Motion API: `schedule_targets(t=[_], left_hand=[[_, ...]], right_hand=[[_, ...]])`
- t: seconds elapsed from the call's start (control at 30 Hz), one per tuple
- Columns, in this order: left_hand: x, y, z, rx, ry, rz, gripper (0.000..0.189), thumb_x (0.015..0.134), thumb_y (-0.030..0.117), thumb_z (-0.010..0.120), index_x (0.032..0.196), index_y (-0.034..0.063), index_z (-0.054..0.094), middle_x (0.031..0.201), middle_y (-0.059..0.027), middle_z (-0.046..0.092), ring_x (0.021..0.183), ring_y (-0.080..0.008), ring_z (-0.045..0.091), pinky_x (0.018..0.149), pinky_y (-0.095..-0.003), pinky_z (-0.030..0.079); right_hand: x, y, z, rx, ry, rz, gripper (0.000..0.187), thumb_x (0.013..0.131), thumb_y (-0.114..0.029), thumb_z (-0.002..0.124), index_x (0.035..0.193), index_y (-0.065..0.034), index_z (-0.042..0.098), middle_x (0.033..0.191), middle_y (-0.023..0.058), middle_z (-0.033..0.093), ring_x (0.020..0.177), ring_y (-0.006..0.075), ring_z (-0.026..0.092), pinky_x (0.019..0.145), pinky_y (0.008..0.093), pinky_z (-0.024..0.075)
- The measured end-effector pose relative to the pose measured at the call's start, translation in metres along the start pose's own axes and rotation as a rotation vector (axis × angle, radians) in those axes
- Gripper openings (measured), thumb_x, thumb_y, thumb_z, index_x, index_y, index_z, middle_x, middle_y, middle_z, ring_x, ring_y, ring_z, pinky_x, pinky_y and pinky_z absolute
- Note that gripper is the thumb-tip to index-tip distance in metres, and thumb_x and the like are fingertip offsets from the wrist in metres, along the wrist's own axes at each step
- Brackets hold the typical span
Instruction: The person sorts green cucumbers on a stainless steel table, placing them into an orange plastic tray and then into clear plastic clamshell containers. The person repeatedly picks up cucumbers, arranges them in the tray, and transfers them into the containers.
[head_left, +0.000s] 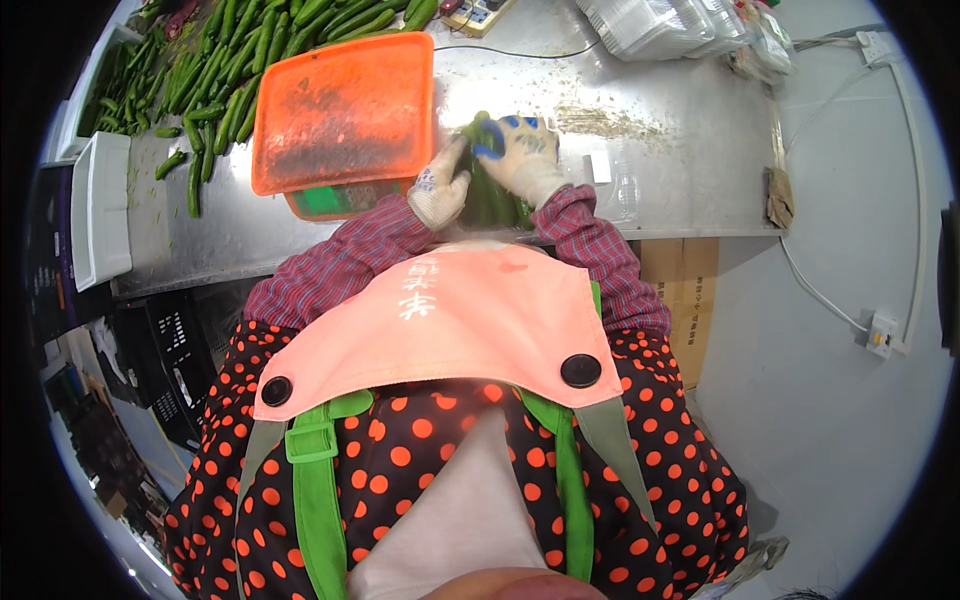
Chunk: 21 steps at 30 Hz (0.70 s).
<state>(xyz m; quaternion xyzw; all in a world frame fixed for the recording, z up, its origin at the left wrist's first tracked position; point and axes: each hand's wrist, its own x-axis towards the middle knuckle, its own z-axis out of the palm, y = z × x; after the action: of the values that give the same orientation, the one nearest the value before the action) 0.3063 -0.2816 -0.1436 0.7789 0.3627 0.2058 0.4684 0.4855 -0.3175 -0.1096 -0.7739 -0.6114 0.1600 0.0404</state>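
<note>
Several green cucumbers (491, 201) lie lengthwise before me at the table's front edge, with what looks like clear plastic around them. My left hand (441, 187), in a white knit glove, rests along their left side. Its fingers point away from me, and their grip is partly hidden. Across the far part of the bunch lies my right hand (531, 154), in a similar glove with blue-coated fingers. Its thumb and fingers curl around the cucumbers' upper ends.
An orange lid (345, 112) tops a green container (337, 201) left of my hands. Loose cucumbers (225, 75) pile behind it, beside a white foam box (103, 210). Clear plastic trays (652, 26) are stacked at the back right. A black cable (517, 52) crosses the metal table (697, 180).
</note>
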Motion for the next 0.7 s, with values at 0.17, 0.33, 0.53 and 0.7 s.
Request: schedule_targets(t=[0.17,0.33,0.53,0.7], left_hand=[[-0.001,0.013,0.002,0.059,0.056,0.088,0.055,0.093,0.012,0.054,0.143,-0.006,0.04,0.143,-0.0329,0.043,0.138,-0.0426,0.04,0.116,-0.0424,0.032],[0.015,0.032,0.004,0.102,0.024,0.178,0.065,0.094,0.022,0.058,0.148,-0.0014,0.032,0.152,-0.0305,0.032,0.142,-0.0452,0.032,0.117,-0.0486,0.029],[0.036,0.034,0.017,0.547,-0.112,0.254,0.059,0.095,0.03,0.054,0.146,0.0054,0.039,0.151,-0.0264,0.037,0.142,-0.0466,0.029,0.117,-0.0578,0.019],[0.043,0.021,0.018,0.61,-0.032,0.269,0.051,0.095,0.028,0.053,0.142,0.0086,0.047,0.148,-0.0229,0.043,0.139,-0.0488,0.033,0.116,-0.0576,0.022]], right_hand=[[-0.018,0.015,0.02,0.621,0.426,0.027,0.046,0.089,-0.032,0.065,0.131,-0.0165,0.057,0.127,0.0137,0.056,0.118,0.0368,0.05,0.104,0.0503,0.0406],[-0.079,0.029,0.024,0.29,0.434,0.074,0.078,0.088,-0.036,0.064,0.152,-0.0055,0.031,0.148,0.0217,0.038,0.139,0.0427,0.029,0.118,0.0536,0.018],[-0.064,0.017,0.045,-0.118,0.343,0.123,0.07,0.09,-0.038,0.056,0.151,-0.0097,0.035,0.153,0.0199,0.033,0.142,0.0407,0.027,0.117,0.0559,0.0172],[-0.057,0.026,0.048,0.045,0.29,0.026,0.07,0.091,-0.039,0.057,0.15,-0.0092,0.036,0.151,0.0199,0.035,0.141,0.0402,0.03,0.115,0.0555,0.0206]])
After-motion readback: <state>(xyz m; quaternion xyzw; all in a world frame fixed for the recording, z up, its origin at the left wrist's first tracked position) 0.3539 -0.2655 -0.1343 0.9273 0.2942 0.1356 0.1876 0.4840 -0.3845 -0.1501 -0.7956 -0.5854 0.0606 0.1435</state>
